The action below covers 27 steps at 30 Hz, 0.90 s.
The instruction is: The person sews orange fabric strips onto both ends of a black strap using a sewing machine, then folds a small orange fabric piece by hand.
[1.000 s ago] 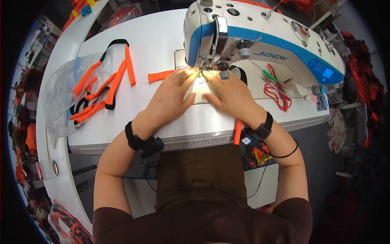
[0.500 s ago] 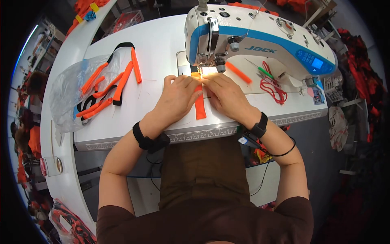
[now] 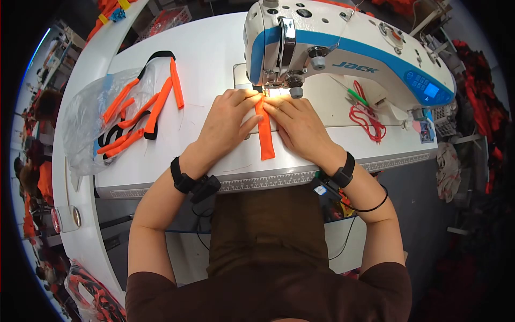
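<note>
An orange fabric strip lies lengthwise under the needle area of the white and blue sewing machine, its near end hanging down toward the table edge. My left hand grips the strip's left side, fingertips close to the lit presser foot and thumb against the fabric. From the right, my right hand pinches the same strip near the needle, fingers bunched. The fingertips and the machine head partly hide the far end of the strip.
Orange and black straps lie on a clear plastic bag to the left. Beneath the machine arm are red cord and a green-handled tool. A ruler strip runs along the table's front edge.
The orange piece that lay right of the needle is no longer visible there. Both hands stay beside the needle, with the strip between them slightly shifted. The view has moved a little.
</note>
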Each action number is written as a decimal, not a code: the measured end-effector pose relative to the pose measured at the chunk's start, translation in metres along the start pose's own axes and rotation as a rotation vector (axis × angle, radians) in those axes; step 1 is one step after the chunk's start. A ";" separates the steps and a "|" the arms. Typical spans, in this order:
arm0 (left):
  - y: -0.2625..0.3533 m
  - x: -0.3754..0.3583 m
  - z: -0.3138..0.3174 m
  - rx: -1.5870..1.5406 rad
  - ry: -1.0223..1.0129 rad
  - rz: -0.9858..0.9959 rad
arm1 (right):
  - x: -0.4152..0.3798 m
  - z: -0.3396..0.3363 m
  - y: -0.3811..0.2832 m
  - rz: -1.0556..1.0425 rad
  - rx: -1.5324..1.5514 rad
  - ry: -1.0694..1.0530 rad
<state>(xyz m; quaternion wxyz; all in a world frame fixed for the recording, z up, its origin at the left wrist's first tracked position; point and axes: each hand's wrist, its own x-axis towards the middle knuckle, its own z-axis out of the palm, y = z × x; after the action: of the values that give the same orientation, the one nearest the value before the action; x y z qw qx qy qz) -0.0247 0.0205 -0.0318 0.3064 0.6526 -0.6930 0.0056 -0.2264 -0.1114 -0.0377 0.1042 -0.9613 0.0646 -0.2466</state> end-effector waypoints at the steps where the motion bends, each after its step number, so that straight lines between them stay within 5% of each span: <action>1: 0.000 0.000 0.000 -0.007 -0.007 0.000 | 0.001 0.000 0.000 0.000 0.001 0.004; 27: 0.004 0.000 -0.002 0.018 0.007 0.015 | -0.002 -0.002 -0.007 -0.052 0.030 0.048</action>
<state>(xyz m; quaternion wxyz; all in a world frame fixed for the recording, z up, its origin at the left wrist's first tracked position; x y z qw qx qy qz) -0.0275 0.0224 -0.0283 0.3026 0.6500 -0.6968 0.0163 -0.2282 -0.1048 -0.0352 0.1107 -0.9547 0.0385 -0.2734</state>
